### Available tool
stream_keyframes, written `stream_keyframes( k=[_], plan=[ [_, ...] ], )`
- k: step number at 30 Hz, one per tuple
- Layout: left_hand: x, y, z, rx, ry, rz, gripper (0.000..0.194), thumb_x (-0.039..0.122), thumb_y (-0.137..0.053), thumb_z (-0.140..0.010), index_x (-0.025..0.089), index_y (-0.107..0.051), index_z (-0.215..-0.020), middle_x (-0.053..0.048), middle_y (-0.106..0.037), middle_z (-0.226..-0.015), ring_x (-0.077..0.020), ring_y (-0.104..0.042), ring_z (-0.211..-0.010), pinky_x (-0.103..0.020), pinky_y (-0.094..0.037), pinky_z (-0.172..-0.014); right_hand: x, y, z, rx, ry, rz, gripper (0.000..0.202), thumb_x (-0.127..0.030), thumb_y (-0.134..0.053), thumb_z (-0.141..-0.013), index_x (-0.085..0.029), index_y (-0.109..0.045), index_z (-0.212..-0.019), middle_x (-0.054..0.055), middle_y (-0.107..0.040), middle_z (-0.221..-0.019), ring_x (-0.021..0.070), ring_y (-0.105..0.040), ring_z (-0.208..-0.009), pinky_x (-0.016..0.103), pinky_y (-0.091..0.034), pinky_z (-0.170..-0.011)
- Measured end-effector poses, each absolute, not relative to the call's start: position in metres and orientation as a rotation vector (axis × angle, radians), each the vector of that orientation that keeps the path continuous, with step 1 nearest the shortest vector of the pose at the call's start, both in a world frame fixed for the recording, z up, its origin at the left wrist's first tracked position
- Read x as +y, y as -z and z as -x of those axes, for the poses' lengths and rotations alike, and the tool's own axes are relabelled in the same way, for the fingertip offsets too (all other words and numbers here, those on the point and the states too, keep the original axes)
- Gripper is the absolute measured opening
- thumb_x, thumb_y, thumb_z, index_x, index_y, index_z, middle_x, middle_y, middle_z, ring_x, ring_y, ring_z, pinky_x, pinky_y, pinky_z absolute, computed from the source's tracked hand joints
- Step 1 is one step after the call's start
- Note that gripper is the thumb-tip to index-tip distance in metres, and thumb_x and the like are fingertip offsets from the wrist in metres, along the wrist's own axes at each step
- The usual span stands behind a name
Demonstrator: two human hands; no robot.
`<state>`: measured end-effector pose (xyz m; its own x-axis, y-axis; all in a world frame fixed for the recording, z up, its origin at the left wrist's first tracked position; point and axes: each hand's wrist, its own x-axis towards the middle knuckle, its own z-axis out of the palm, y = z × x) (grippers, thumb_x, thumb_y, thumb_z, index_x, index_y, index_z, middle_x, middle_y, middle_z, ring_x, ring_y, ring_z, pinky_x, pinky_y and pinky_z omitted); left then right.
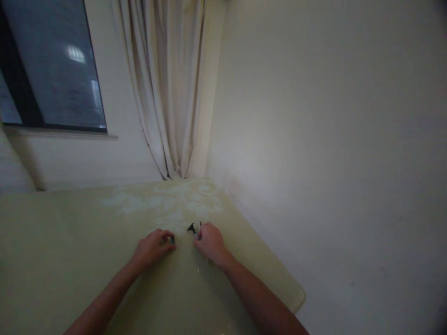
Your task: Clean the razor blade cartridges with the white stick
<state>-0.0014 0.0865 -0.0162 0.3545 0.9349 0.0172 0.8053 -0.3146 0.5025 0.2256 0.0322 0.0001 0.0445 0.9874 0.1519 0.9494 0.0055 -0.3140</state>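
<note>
My right hand (211, 243) is closed around a small dark tool (192, 228), which looks like a razor; its dark head sticks out to the left of the fingers. To the left, my left hand (155, 247) pinches a small dark piece (172, 240) between thumb and fingers. The piece is too small to identify. A short gap separates the two hands, both low over the pale green tabletop (70, 242).
The table has a white floral pattern (174, 200) near its far corner. Behind it hangs a cream curtain (171, 93), beside a dark-framed window (63, 60). A plain wall (314, 139) runs along the table's right edge.
</note>
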Motion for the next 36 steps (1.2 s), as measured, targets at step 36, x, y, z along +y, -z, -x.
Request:
stream_keyframes(
  k=[36],
  plan=[
    [0.075, 0.028, 0.126, 1.566, -0.621, -1.994, 0.049, 0.052, -0.071, -0.066, 0.021, -0.081, -0.103, -0.008, -0.078, -0.092, -0.0287, -0.072, -0.084, -0.036, -0.057, -0.078, 0.051, 0.018, -0.123, -2.196, -0.365, 1.506, 0.022, -0.01, -0.058, -0.098, -0.013, -0.076, -0.111, 0.017, -0.072, -0.119, 0.0255, -0.066, -0.11, 0.034, -0.049, -0.096]
  ],
)
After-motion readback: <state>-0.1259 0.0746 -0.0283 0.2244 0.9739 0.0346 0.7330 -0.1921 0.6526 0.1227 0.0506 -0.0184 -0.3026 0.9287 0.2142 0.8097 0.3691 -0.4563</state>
